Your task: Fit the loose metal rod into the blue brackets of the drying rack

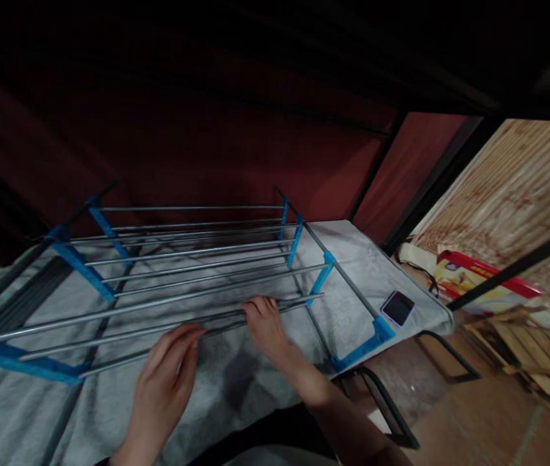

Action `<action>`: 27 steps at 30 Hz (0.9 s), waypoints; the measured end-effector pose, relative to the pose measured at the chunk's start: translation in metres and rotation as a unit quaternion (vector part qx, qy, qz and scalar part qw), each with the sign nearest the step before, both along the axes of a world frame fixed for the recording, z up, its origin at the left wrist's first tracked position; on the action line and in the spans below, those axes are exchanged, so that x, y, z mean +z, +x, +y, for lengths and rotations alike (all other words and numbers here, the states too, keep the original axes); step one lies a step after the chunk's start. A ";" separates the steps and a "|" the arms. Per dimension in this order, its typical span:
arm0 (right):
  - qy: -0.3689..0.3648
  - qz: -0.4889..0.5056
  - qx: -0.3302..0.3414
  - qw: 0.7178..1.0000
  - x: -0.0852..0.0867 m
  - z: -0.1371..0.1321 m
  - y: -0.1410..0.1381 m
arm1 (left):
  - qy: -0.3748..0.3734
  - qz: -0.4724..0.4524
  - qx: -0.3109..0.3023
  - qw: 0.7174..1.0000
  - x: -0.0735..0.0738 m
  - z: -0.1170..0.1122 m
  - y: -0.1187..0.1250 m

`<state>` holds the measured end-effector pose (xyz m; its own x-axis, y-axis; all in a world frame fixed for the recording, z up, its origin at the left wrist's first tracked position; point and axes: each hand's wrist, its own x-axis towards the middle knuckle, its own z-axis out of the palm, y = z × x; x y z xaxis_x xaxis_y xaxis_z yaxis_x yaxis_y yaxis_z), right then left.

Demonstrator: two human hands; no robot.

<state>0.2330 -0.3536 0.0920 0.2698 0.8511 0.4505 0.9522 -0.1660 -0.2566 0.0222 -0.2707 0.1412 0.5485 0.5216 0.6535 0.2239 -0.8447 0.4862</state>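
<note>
A rack of thin metal tubes (197, 262) with blue plastic brackets (88, 272) lies on a grey cloth-covered surface (352, 272). My left hand (165, 372) is closed, thumb and fingers pinched on a metal tube (224, 316) at the rack's near side. Farther right along the near tubes, my right hand (266, 327) curls its fingers over them. The tubes' left ends reach the near left bracket (22, 364). Their right ends lie by a middle bracket (322, 279). No cross tube shows in the near right bracket (365, 346).
A phone (398, 308) lies on the cloth at the right. Several more tubes (25, 301) lie at the left. A dark red panel (236, 162) stands behind. On the floor to the right are a red and yellow box (483, 278) and slatted wooden furniture (541, 353).
</note>
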 end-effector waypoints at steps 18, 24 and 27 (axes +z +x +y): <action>-0.007 -0.027 0.025 0.999 0.016 0.006 0.012 | 0.171 0.249 -0.049 0.952 -0.013 0.050 0.049; 0.222 0.103 -0.142 0.959 -0.010 -0.046 0.036 | 0.168 0.254 -0.040 0.952 -0.015 0.055 0.047; 0.326 0.219 -0.261 0.882 -0.026 -0.074 0.068 | 0.160 0.256 -0.041 0.952 -0.015 0.054 0.047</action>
